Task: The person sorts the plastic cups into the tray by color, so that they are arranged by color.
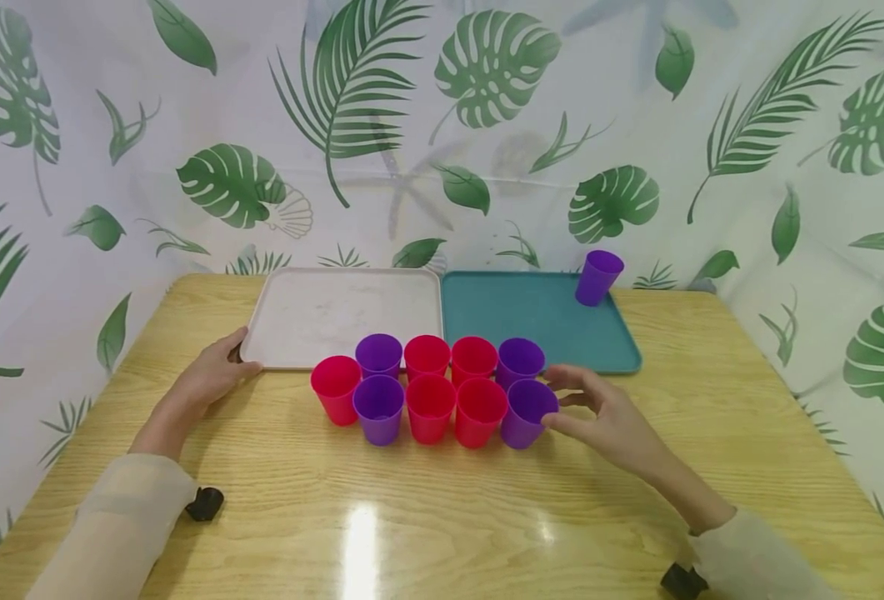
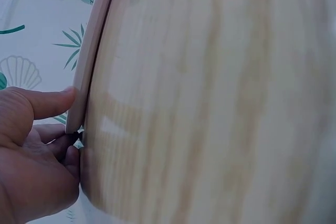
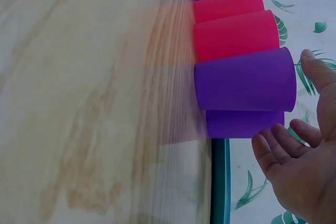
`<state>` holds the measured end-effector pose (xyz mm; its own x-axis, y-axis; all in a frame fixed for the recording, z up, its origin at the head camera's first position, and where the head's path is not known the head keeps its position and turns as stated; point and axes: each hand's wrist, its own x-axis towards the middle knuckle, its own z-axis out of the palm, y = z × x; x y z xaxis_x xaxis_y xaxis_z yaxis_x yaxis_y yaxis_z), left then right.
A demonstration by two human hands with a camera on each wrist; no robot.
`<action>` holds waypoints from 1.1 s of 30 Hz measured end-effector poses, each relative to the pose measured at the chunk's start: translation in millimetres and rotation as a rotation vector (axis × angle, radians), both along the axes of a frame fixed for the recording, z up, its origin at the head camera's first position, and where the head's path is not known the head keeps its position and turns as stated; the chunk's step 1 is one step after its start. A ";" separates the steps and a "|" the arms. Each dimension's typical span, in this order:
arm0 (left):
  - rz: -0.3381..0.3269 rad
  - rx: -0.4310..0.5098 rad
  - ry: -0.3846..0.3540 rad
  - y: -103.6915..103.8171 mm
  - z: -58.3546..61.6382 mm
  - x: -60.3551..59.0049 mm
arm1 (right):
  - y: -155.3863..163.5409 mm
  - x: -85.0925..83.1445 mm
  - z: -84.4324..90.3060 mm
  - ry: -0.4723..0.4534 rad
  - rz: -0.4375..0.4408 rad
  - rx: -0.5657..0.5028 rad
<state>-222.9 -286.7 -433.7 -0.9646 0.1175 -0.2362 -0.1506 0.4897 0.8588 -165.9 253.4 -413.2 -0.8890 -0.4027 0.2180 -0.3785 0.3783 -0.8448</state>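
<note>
Wooden surface [image 1: 442, 517], bearing two trays side by side at the rear: one pale tray [image 1: 337, 310], one teal tray [image 1: 539, 321]. One purple cup [image 1: 598, 277] stands upright in the teal tray's far right corner. In front of the trays, a cluster of nine upright cups in two rows, red and purple mixed. Right hand [image 1: 610, 417], fingers spread and relaxed, grasping nothing, sits just beside the front-row purple cup [image 1: 526, 413] at the cluster's right end. Left hand [image 1: 212, 375] grips the pale tray's near left corner, thumb over the rim.
</note>
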 end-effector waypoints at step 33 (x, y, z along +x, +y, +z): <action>0.003 -0.047 -0.009 -2.5 -0.5 -2.8 | -11.6 2.2 -9.4 -0.017 -0.040 0.068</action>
<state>-225.6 -289.3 -434.2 -0.9626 0.1035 -0.2503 -0.1599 0.5289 0.8335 -163.7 241.8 -422.5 -0.9079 -0.3804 0.1761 -0.3479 0.4496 -0.8227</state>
